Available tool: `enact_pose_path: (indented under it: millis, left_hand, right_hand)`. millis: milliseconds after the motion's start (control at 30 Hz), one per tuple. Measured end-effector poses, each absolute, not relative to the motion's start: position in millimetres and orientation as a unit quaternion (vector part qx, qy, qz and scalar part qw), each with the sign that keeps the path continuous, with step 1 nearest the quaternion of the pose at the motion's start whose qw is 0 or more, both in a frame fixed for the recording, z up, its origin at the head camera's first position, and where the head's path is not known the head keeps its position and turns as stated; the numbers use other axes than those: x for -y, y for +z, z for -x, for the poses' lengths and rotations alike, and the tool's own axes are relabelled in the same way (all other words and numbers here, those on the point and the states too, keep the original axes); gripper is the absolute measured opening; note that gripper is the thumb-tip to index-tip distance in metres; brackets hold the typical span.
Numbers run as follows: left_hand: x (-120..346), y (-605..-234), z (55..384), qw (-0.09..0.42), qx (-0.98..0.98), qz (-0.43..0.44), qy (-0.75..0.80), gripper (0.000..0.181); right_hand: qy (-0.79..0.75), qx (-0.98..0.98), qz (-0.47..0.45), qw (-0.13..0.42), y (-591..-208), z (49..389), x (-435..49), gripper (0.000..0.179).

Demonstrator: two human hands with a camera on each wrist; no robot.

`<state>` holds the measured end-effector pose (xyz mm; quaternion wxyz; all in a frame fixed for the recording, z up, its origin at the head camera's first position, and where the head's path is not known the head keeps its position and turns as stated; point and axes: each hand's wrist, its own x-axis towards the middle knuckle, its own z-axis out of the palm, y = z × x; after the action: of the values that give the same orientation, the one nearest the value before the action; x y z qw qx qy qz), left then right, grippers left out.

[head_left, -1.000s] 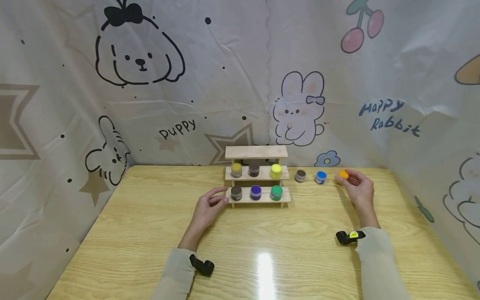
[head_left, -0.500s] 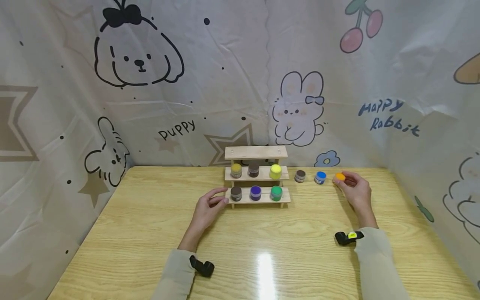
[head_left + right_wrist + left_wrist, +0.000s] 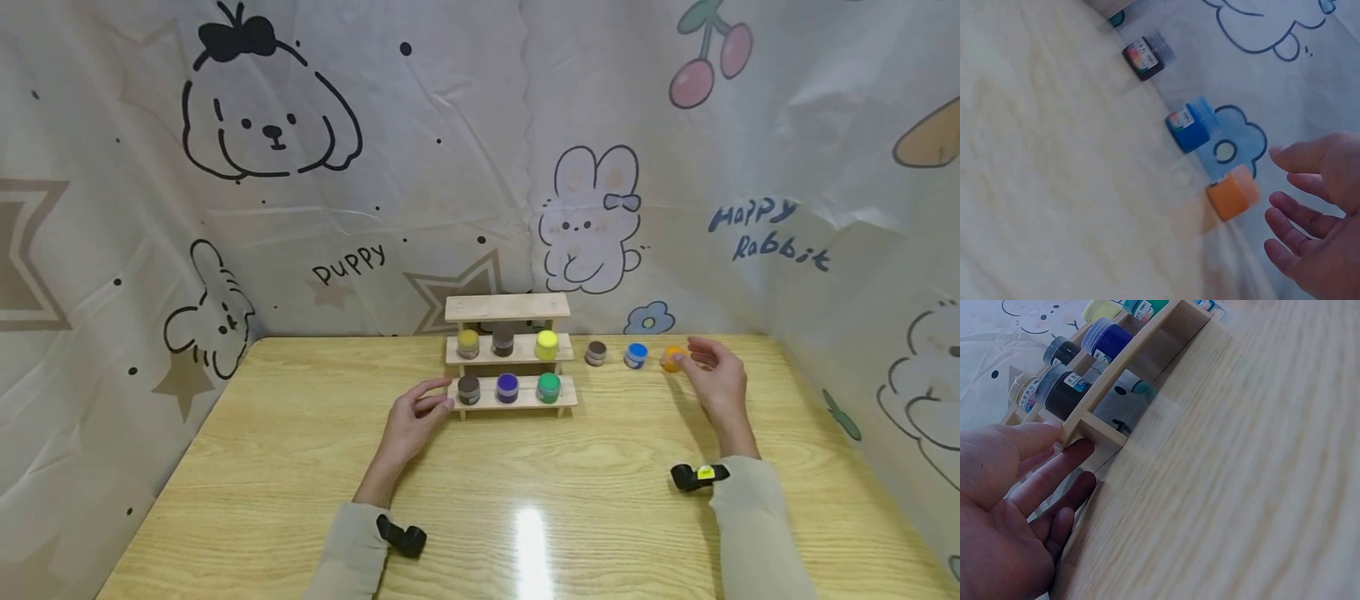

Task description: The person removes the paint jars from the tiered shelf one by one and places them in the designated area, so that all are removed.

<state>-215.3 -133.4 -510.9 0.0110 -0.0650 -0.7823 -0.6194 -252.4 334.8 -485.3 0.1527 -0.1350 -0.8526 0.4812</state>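
A three-tier wooden display rack (image 3: 507, 307) stands at the back of the table. Small paint jars sit on it, including a purple jar (image 3: 507, 387) and a green jar (image 3: 548, 387) on the lowest tier. My left hand (image 3: 409, 423) pinches the left end of that tier between thumb and fingers, near a dark jar (image 3: 1066, 394). An orange paint jar (image 3: 1233, 192) stands upright on the table, last in a row right of the rack. My right hand (image 3: 1322, 212) is just beside it, apart from it, with loosely spread fingers holding nothing.
A blue jar (image 3: 636, 356) and a dark brown jar (image 3: 596, 353) stand in the row between the rack and the orange jar. A printed cloth (image 3: 465, 167) hangs close behind the rack and jars, and along both sides of the table (image 3: 420, 508).
My right hand has lowered the orange jar, set it on the table at the end of the row and let go of it. The left hand has stayed at the rack.
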Motion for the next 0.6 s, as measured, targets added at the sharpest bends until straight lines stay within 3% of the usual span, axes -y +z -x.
enact_pose_path:
  millis: [600]
  left_hand:
    - [129.2,-503.4,211.9,0.005,0.777,0.063,-0.626,0.038]
  right_hand:
    - [0.521,0.832,0.008,0.189,-442.2,237.1,-284.9,0.044]
